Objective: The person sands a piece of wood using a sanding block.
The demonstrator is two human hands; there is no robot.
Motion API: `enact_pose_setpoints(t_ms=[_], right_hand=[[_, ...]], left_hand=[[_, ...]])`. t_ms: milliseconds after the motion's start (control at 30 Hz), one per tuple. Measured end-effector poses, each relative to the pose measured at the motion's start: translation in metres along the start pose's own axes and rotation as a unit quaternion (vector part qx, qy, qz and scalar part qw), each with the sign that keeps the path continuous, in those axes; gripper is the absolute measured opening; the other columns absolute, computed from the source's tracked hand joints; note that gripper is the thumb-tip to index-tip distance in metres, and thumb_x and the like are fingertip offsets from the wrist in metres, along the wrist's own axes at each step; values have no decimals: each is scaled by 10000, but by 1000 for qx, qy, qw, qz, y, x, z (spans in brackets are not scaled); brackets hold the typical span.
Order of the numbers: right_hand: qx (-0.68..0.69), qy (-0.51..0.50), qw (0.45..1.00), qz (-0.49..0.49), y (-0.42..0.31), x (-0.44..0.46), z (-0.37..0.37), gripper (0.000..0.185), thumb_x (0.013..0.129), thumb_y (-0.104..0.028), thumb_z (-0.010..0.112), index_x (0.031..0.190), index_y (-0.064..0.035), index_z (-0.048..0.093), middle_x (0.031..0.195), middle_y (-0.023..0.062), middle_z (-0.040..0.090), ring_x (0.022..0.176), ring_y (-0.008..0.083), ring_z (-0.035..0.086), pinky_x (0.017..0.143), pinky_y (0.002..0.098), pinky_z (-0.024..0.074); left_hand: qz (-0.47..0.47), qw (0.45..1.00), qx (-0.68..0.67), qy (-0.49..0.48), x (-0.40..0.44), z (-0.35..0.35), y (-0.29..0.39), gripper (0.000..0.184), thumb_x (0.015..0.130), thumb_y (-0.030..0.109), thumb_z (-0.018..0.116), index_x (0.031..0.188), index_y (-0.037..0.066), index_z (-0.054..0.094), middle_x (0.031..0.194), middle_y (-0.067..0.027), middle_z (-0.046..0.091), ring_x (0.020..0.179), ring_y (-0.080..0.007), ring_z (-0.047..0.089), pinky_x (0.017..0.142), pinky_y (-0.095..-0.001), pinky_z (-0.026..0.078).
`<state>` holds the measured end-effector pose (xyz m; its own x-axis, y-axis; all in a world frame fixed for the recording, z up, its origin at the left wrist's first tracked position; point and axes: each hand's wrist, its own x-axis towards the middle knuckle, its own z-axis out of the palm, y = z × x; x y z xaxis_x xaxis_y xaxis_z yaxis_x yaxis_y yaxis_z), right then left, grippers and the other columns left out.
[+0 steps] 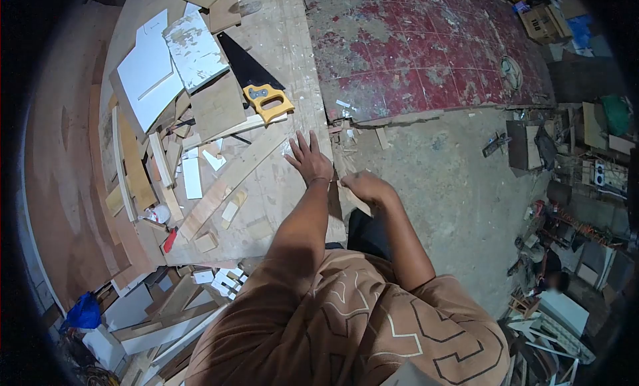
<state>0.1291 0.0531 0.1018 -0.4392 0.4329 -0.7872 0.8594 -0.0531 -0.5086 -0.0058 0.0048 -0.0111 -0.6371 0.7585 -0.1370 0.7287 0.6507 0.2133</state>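
My left hand [311,161] lies on the plywood workbench [259,186] near its right edge, fingers spread and flat. A small clear or white scrap shows beside its fingertips. Just past the edge, my right hand [370,187] is closed around a thin, pale wooden strip [355,199], which slants down toward my body. Part of the strip is hidden by the hand. Beyond my left hand rests a handsaw [269,102] with a yellow handle and dark blade. A long wooden board [229,180] runs diagonally to the left of my left hand.
White panels [148,73] and offcuts cover the bench's left side, with a red-handled tool [171,239] at its near corner. Right of the bench are bare concrete [432,186] and worn red tiles [413,46]. Scrap wood [166,326] piles up at lower left; clutter lines the far right.
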Motion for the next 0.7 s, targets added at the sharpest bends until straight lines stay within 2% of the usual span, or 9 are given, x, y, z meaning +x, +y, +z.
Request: enact_pose_setpoints(t_ms=[33, 67, 167, 233, 267, 367, 500, 533, 700], right_hand=[[-35, -13, 999, 25, -12, 0, -8, 533, 831, -428, 521, 1027, 52, 644, 1097, 314, 617, 991, 395, 638, 868, 457, 481], [152, -50, 980, 121, -25, 1, -15, 455, 827, -388, 548, 936, 36, 673, 980, 231, 666, 839, 310, 670, 717, 441, 534], [33, -210, 974, 81, -16, 69, -32, 358, 818, -353, 570, 823, -11, 675, 807, 141, 655, 662, 233, 632, 555, 398, 521], [65, -341, 935, 65, -9, 101, -39, 315, 827, -378, 562, 881, -98, 696, 819, 88, 670, 633, 190, 606, 572, 363, 493], [91, -273, 953, 97, -10, 95, -46, 321, 844, -386, 543, 886, -107, 695, 781, 58, 668, 627, 168, 605, 555, 352, 487], [30, -275, 957, 85, -18, 86, -60, 335, 862, -402, 517, 900, -120, 694, 798, 59, 671, 637, 167, 611, 551, 350, 481], [34, -194, 978, 73, -39, 41, -64, 463, 835, -523, 501, 953, -111, 677, 928, 150, 655, 670, 275, 610, 630, 451, 528], [64, -185, 977, 78, -16, 68, -41, 492, 833, -483, 485, 1051, -72, 643, 1031, 177, 651, 779, 336, 654, 644, 491, 553], [144, -156, 973, 93, 24, 87, -10, 543, 859, -516, 430, 996, -37, 645, 917, 199, 649, 727, 339, 660, 572, 479, 548]], left_hand=[[-3, 1000, -3, -11, 0, -2, 0, 668, 844, 151, 511, 1476, 230, 310, 1566, -109, 134, 1441, -373, 85, 1108, -640, 24], [-7, 1000, -6, -21, 1, -4, 0, 668, 844, 152, 511, 1476, 228, 309, 1566, -109, 134, 1441, -373, 85, 1108, -641, 25], [-8, 1000, 7, -17, 2, -2, 1, 664, 838, 153, 521, 1468, 229, 328, 1566, -104, 137, 1440, -372, 93, 1108, -641, 31], [-6, 1000, 9, -12, -2, -2, 1, 659, 835, 152, 526, 1463, 229, 341, 1567, -100, 137, 1439, -371, 98, 1109, -641, 34], [-5, 1000, 7, -6, 1, -2, 1, 654, 832, 150, 531, 1457, 229, 354, 1568, -95, 137, 1439, -371, 103, 1110, -640, 37], [-7, 1000, 1, -10, 3, 5, -3, 653, 834, 148, 533, 1457, 232, 355, 1569, -91, 133, 1441, -368, 99, 1112, -637, 29], [-5, 1000, 8, -10, 4, 1, -1, 654, 839, 146, 524, 1462, 234, 342, 1569, -98, 133, 1442, -368, 95, 1113, -637, 25], [-4, 1000, 4, -10, 3, -2, 0, 656, 841, 146, 518, 1465, 231, 333, 1570, -101, 131, 1442, -370, 94, 1112, -637, 23], [1, 1000, 13, -15, 1, -6, 2, 666, 845, 147, 506, 1476, 221, 308, 1573, -111, 115, 1442, -376, 84, 1110, -639, 19]])
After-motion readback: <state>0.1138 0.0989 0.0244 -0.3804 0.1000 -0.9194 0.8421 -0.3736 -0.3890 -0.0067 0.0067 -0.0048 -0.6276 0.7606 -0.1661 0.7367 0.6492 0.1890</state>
